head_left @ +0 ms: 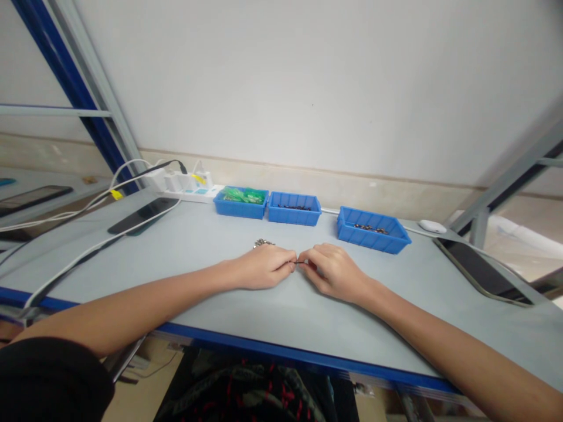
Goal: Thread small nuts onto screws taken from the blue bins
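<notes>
Above the middle of the grey tabletop, my left hand (pixel 269 266) and my right hand (pixel 329 269) meet almost fingertip to fingertip. Both are closed in a pinch on a thin dark piece (pixel 299 262) that spans the small gap between them. Its exact shape is too small to tell. Just behind my left hand lies a little heap of shiny metal parts (pixel 264 242), partly hidden by that hand.
Along the back stand a blue bin (pixel 241 210) with green pieces, a second blue bin (pixel 294 217) and a third (pixel 373 237) with small dark parts. A power strip (pixel 189 193), cables and a phone (pixel 143 217) lie left; another phone (pixel 481 269) and a white case (pixel 432 226) lie right.
</notes>
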`<state>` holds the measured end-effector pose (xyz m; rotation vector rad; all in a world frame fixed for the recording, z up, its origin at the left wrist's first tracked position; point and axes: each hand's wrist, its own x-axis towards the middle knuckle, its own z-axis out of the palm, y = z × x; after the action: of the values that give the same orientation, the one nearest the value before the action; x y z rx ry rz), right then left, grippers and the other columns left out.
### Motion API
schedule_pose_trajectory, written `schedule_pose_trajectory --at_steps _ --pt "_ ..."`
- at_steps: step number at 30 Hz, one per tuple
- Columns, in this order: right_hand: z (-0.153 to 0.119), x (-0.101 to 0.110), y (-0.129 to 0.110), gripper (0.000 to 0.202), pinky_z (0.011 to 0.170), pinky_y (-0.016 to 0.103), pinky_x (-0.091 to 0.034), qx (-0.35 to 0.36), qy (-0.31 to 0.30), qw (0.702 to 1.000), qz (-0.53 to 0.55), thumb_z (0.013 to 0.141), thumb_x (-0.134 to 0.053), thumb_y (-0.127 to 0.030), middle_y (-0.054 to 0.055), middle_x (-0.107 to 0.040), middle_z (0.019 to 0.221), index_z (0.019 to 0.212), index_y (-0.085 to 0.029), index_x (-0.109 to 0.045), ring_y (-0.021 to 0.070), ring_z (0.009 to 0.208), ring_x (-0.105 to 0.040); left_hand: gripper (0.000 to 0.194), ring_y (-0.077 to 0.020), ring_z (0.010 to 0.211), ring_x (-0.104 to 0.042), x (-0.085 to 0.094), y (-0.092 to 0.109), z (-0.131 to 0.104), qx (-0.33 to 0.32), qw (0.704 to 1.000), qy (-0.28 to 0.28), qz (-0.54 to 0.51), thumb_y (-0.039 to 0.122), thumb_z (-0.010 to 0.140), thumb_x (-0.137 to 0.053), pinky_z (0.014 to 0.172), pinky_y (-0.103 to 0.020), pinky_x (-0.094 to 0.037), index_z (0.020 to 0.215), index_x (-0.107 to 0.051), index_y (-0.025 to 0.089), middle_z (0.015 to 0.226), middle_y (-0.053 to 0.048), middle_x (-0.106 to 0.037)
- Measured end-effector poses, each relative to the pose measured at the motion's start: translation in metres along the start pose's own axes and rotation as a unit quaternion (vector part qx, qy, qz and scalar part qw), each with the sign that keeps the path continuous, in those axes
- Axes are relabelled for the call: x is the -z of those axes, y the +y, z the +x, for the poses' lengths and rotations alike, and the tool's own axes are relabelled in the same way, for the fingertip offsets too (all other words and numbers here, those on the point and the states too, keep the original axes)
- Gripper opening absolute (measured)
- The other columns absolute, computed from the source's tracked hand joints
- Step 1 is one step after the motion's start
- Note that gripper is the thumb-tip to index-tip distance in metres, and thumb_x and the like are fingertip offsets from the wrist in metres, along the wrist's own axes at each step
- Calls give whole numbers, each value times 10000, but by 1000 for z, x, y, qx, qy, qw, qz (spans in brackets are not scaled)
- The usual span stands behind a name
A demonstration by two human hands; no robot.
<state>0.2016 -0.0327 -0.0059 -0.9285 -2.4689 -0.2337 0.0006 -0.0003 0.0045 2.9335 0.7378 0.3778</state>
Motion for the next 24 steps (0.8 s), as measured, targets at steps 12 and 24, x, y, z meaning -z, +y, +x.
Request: schedule_pose_trajectory --at_steps 12,24 --pt "1 -1 0 252 628 277 -341 1 -5 1000 -11 923 -405 -283 44 -589 657 826 -148 -594 147 612 -517 205 -153 680 -585 1 1 0 4 1000 2 -17 243 916 -381 617 -256 -360 805 -544 187 731 -4 -634" --pt "1 1 0 245 631 277 -338 2 -7 1000 -13 918 -411 -272 45 -589 657 831 -142 -600 149 617 -518 188 -146 686 -579 1 1 -1 -1 1000 0 -14 233 912 -387 620 -250 -347 803 -532 186 743 1 -632"
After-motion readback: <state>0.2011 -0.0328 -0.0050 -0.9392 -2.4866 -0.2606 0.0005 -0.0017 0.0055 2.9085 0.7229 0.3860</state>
